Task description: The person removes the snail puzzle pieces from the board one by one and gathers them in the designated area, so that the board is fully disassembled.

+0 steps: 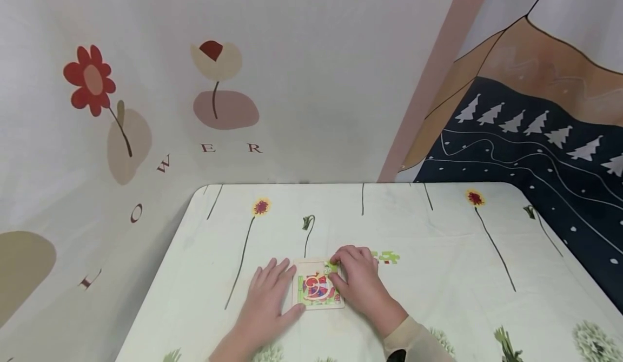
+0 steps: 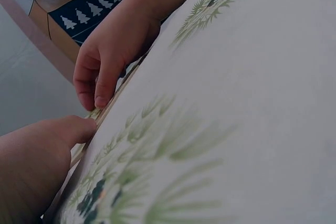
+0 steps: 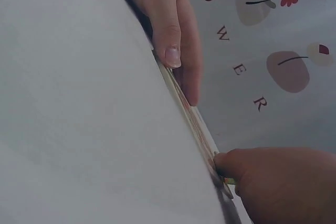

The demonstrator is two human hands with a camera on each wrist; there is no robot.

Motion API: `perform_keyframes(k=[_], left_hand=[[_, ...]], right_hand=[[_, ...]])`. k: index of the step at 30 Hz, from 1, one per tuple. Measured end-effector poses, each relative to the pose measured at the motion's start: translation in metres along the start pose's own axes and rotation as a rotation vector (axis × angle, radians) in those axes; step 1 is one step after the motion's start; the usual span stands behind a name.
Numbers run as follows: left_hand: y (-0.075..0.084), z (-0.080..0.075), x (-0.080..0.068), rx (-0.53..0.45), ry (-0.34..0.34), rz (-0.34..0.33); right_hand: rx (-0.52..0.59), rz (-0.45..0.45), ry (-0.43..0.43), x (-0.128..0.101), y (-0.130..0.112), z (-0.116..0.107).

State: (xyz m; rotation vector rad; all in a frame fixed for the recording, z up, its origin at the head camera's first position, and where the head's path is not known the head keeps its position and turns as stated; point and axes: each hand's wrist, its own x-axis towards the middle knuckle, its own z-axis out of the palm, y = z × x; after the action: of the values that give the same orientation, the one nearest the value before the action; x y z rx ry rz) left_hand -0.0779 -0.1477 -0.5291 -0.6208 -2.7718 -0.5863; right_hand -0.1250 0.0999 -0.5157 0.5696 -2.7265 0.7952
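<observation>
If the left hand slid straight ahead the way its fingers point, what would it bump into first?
Probably nothing soon: the left hand lies flat beside the puzzle board, fingers pointing up the tablecloth, which looks bare up to the table's far edge.

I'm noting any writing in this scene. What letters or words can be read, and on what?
"O", "W", "E", "R": separate dark red letters arcing across the pale flowered wall cloth.
A further letter low on the left of that cloth: partly seen, unclear.
Puzzle board under the hands: picture only, no readable text.
</observation>
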Motion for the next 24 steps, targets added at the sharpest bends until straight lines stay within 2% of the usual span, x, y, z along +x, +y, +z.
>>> perform_keyframes(k=[6, 10, 20, 24], left_hand=[[0.0016, -0.0019, 0.0012, 0.002, -0.007, -0.009], [0.0018, -0.0016, 0.0014, 0.006, -0.017, -0.018], [-0.0002, -0.0006, 0.0015, 0.001, -0.027, -0.021], [0.0002, -0.0011, 0.0018, -0.003, -0.043, -0.032]], right_hand=[[-0.007, -0.101, 0.070, 0.0002, 0.0016, -0.0007], [-0.004, -0.150, 0.082, -0.0006, 0.0016, -0.0012], [-0.027, -0.246, 0.035, -0.0022, 0.0017, -0.0017], [-0.040, -0.247, 0.002, -0.0026, 0.0015, -0.0021]])
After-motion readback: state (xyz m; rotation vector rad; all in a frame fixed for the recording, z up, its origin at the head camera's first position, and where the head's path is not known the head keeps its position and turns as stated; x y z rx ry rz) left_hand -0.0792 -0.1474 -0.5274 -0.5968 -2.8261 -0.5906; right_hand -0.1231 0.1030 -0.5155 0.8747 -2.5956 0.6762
